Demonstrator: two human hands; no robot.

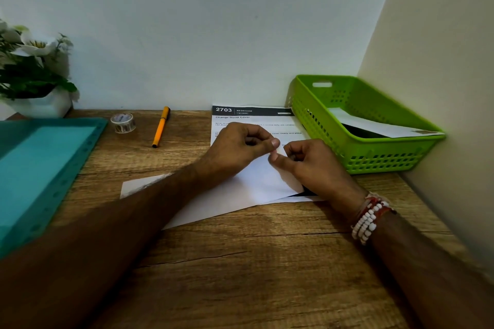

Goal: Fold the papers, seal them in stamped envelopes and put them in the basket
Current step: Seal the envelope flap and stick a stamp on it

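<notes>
A white sheet of paper [240,189] lies askew on the wooden desk [254,262], partly over a printed sheet [254,115] headed "2703 BEDROOM". My left hand [240,145] and my right hand [312,165] meet over the white sheet's far corner, and both pinch that corner between thumb and fingers. The corner is lifted slightly off the printed sheet. A green plastic basket [387,163] stands at the right against the wall, with a white envelope [379,125] lying inside it.
A roll of patterned tape [123,122] and an orange pen [161,126] lie near the back wall. A teal plastic tray [40,168] sits at the left, a white pot of flowers [32,72] behind it. Walls close the back and the right side.
</notes>
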